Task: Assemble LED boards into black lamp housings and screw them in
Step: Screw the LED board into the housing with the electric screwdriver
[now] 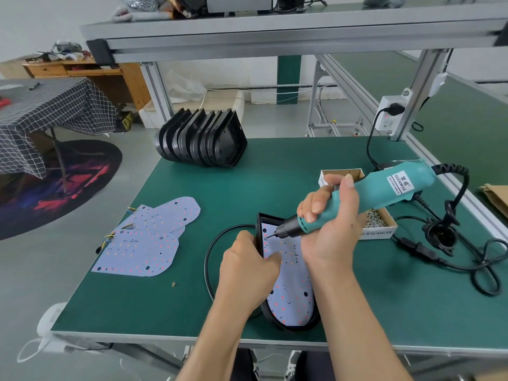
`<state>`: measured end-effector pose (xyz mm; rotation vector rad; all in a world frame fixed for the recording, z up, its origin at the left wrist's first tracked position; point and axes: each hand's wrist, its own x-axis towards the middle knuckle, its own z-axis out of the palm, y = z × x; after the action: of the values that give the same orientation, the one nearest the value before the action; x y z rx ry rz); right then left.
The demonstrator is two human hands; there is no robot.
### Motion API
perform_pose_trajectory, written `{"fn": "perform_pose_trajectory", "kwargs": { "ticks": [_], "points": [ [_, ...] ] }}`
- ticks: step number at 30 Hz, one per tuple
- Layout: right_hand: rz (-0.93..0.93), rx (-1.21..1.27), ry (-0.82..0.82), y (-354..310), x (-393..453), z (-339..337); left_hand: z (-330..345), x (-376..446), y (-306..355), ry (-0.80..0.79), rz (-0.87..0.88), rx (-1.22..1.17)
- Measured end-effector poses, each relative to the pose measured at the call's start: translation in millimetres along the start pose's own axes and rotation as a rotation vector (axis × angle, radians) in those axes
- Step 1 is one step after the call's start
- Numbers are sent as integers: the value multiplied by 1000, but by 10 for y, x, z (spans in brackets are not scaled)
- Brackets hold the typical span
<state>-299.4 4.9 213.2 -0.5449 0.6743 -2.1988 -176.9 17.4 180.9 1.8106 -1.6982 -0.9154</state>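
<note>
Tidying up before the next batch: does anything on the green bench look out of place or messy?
Only small things. A tan crumb of debris lies on the green mat between the loose LED boards and the housing. The screwdriver's black cord sits in a tangle at the right.

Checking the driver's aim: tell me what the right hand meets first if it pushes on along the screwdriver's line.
The right hand grips the electric screwdriver, bit angled down-left. First contact is the LED board in the black housing, apparently at a screw near its left edge.

Teal screwdriver [384,193], green table [275,182], black housings [200,138], seemingly red-dotted white boards [148,243].
</note>
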Motion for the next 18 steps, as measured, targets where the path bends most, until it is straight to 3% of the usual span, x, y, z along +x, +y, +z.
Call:
{"fn": "perform_pose_trajectory", "kwargs": {
  "ticks": [18],
  "points": [
    [-61,-82,-82,49,-47,45,7,-14,-24,31,5,25]
  ]
}}
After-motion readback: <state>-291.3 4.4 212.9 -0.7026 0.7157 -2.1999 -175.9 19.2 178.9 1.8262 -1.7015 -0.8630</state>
